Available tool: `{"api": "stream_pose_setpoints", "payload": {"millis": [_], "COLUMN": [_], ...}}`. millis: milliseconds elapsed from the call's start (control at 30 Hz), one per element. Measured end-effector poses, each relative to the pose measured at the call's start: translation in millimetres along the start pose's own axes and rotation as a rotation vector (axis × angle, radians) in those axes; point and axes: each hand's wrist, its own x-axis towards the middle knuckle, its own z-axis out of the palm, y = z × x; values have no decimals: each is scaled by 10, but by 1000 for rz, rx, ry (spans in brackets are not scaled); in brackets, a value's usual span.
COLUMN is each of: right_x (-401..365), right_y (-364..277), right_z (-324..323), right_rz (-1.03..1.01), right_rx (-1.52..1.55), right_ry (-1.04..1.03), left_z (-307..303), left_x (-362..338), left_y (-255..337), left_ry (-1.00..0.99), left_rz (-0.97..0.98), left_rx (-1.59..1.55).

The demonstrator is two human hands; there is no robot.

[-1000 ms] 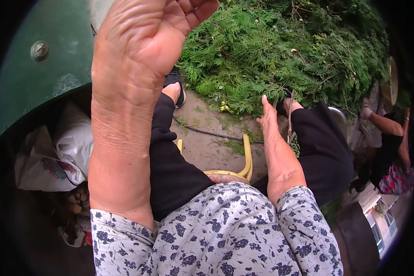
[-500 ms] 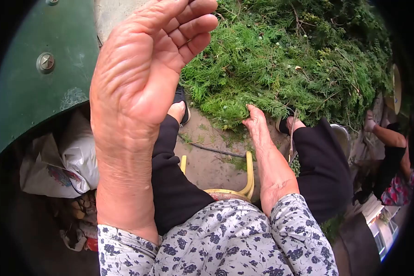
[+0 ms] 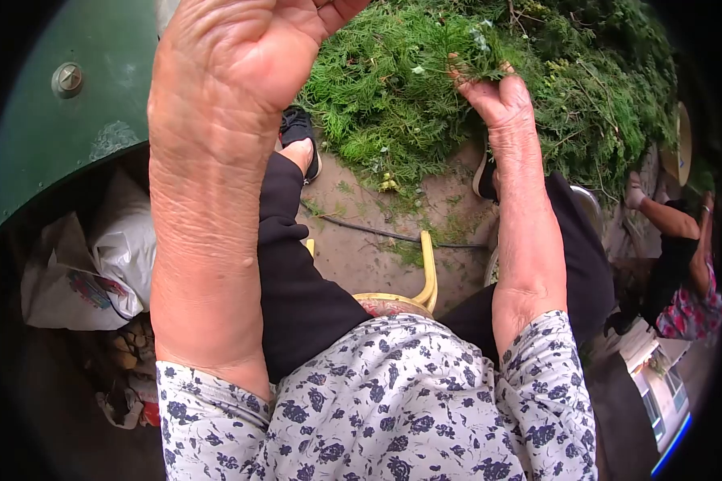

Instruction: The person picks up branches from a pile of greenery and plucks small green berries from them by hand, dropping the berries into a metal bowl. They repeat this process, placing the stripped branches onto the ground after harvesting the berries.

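Note:
My left hand (image 3: 257,48) is raised close to the camera, palm partly toward me. Its fingers are mostly cut off by the top edge, so their grip cannot be made out. Farther out, my right hand (image 3: 497,96) is lifted at the near side of a big heap of cut evergreen branches (image 3: 385,104). Its thumb and fingers are closed around a green evergreen sprig (image 3: 485,60), whose feathery leaves stick out above the fingertips.
A dark green metal panel (image 3: 64,128) with a star-shaped stud stands at left, above a white sack (image 3: 124,248). Between my legs is a yellow chair part (image 3: 427,272). A dark hose (image 3: 369,230) crosses the ground. Another person (image 3: 682,264) sits at far right.
My right hand has risen from the heap's lower edge, now with a sprig in its fingers. My left hand has moved up, taking most of its fingers out of view.

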Motion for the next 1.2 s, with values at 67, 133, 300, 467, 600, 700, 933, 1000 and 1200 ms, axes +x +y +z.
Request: {"api": "stream_pose_setpoints", "payload": {"millis": [67,133,300,467,600,700,933,1000,1200], "right_x": [343,283,21,-524,-700,-605,-517,-506,-178], "right_y": [305,363,1113,1847,1871,1840,1867,1557,1528], "right_z": [128,232,444,988,1292,1330,1246,1271,1140], "right_rz": [648,604,660,1083,997,956,870,924,643], "right_rx": [1077,873,492,416,610,389,394,470,-275], "right_ry": [160,-48,10,331,452,219,63,134,-140], "left_z": [0,-12,-5,-42,-54,-50,-12,-39,-144], "left_x": [5,5,-51,-43,-22,-38,-35,-31,4], "left_y": [6,17,40,30,39,90,57,59,56], "left_ry": [4,21,-13,-16,17,-50,27,7,-104], "left_rz": [1,3,18,54,66,-9,53,53,73], "left_rx": [10,24,16,54,94,-7,71,70,46]}}
